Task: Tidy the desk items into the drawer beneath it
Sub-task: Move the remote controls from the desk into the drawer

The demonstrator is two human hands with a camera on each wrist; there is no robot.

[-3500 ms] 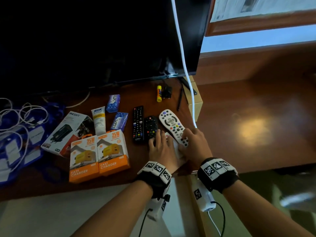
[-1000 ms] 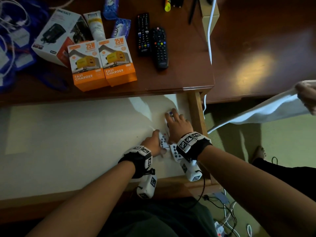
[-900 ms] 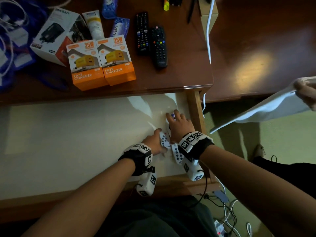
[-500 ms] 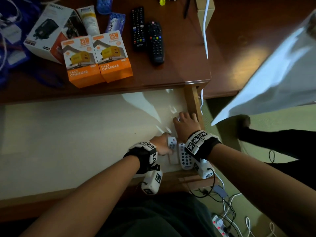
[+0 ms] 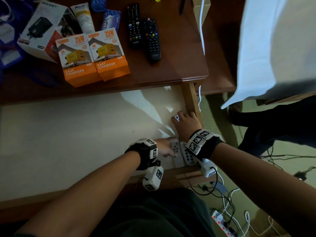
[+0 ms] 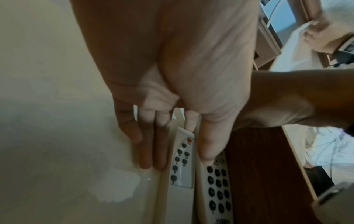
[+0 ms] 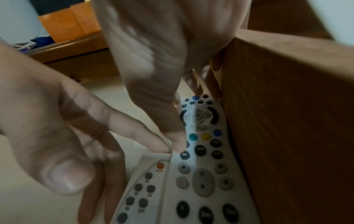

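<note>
Two white remotes [image 5: 181, 152] being nudged flat-fingered, ungripped, by left hand [image 5: 165, 147] and right hand [image 5: 186, 124] into drawer's [image 5: 192, 100] near-right corner; next, reaching far for desk's black remotes [image 5: 151, 39].

Dark wooden desk [image 5: 179, 69]; greenish floor [image 5: 273, 165] with cables, power strip [image 5: 224, 224]; dim light.

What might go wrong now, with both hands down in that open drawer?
The two white remotes lie tight against the drawer's wooden side, so the right hand may get its fingers pinched there. The left hand rests beside the smaller remote and could nudge it askew. The white cable hanging past the desk edge might snag the drawer when it shuts.
</note>
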